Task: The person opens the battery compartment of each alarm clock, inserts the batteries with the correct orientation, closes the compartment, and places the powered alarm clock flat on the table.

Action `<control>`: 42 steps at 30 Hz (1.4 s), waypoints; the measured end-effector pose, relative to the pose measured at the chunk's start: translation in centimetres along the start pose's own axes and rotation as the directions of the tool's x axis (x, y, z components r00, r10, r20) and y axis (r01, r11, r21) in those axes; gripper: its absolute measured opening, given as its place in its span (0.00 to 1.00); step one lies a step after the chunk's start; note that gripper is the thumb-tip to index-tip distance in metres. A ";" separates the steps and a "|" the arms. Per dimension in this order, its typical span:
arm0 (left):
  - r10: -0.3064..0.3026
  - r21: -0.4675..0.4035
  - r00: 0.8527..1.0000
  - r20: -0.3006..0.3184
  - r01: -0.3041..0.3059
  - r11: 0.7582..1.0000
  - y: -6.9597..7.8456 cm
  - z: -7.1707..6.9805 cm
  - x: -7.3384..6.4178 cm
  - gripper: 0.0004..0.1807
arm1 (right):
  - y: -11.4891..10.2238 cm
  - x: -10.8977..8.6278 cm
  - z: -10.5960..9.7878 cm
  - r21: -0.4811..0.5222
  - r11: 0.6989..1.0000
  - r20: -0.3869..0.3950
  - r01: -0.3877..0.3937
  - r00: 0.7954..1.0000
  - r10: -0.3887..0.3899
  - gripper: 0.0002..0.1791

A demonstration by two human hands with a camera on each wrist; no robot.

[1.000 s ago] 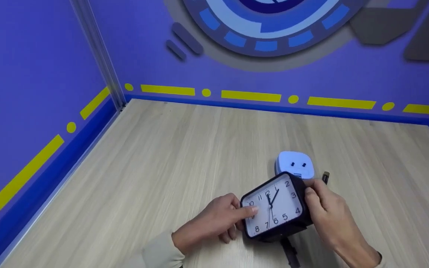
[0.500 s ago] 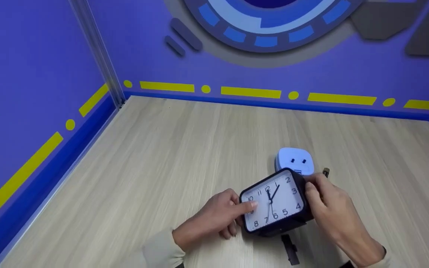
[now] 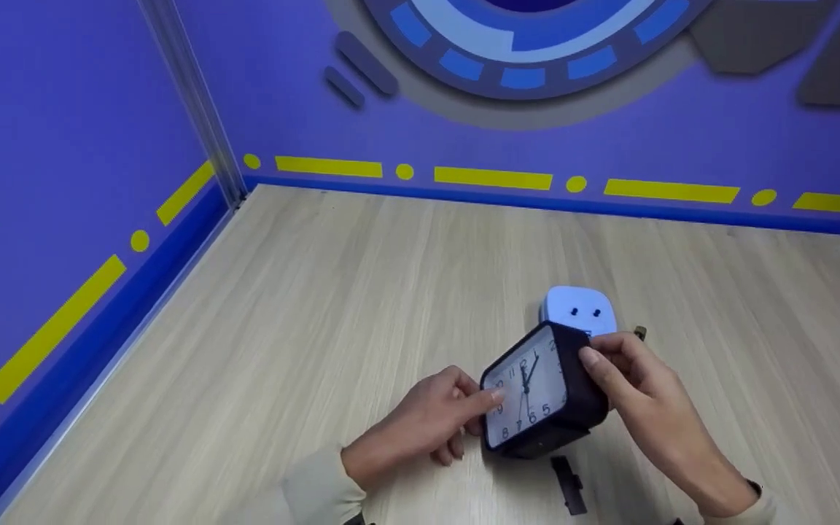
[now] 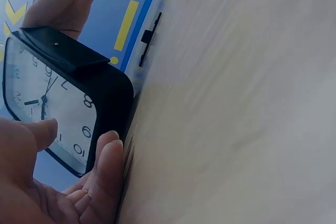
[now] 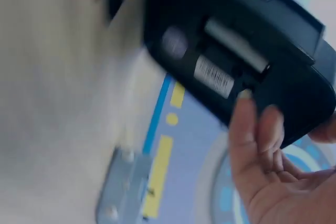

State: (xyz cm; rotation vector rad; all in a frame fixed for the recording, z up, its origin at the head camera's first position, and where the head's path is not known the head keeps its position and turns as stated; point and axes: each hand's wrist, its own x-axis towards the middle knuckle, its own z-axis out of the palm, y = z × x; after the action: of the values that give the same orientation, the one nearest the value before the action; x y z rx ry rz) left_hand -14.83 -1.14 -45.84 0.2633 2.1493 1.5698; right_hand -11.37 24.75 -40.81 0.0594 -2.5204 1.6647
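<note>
A square black alarm clock (image 3: 526, 386) with a white dial stands tilted above the table, its face turned to the left. My left hand (image 3: 427, 412) grips its left edge, thumb on the dial and fingers behind. At the right side, my right hand (image 3: 650, 408) holds the clock with the thumb on the casing. The right wrist view shows the clock's back, with a barcode label (image 5: 213, 76) and a long slot (image 5: 236, 44) with something pale in it. Two right fingertips (image 5: 244, 95) touch the back beside the label. A thin black strip (image 3: 568, 486) lies below the clock.
Behind the clock sits a pale blue-white box (image 3: 577, 310) with two black dots on it. A small dark cylinder with a gold-coloured end (image 3: 640, 332) shows partly behind my right hand. Blue panels (image 3: 464, 146) border the wooden table (image 3: 332, 292) at the back and left.
The clock has turned so that its right side shows more and its dial less. My right thumb has shifted left with it. The left hand keeps its grip.
</note>
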 end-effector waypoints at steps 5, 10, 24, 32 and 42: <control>0.036 0.042 0.999 -0.022 -0.035 0.999 0.3 0.2 -0.2 0.23 | -0.2 0.1 0.2 0.239 0.963 0.058 -0.123 0.992 0.112 0.14; 0.167 -0.055 0.986 0.001 -0.166 0.985 0.8 0.3 -0.1 0.18 | -0.2 0.0 0.3 0.273 0.952 0.167 -0.137 0.982 0.094 0.20; 0.222 -0.067 0.975 0.012 -0.221 0.973 2.5 -0.3 -0.8 0.34 | -0.2 -0.5 0.5 0.229 0.971 0.419 0.075 0.892 -0.168 0.20; 0.234 -0.067 0.972 0.004 -0.233 0.970 2.8 -0.8 -0.8 0.33 | 0.3 -0.7 0.7 0.074 0.979 0.437 0.191 0.876 -0.204 0.26; 0.186 -0.207 0.981 -0.045 -0.192 0.959 2.0 -0.9 -0.2 0.28 | 1.4 -0.3 0.9 -0.075 0.923 0.482 0.377 0.824 -0.297 0.26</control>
State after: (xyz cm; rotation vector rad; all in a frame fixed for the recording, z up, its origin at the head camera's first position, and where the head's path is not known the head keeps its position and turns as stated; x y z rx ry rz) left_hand -15.29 -1.31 -43.66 0.3903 2.0043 1.9016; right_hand -11.25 24.48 -42.53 0.9417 -2.7409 1.4142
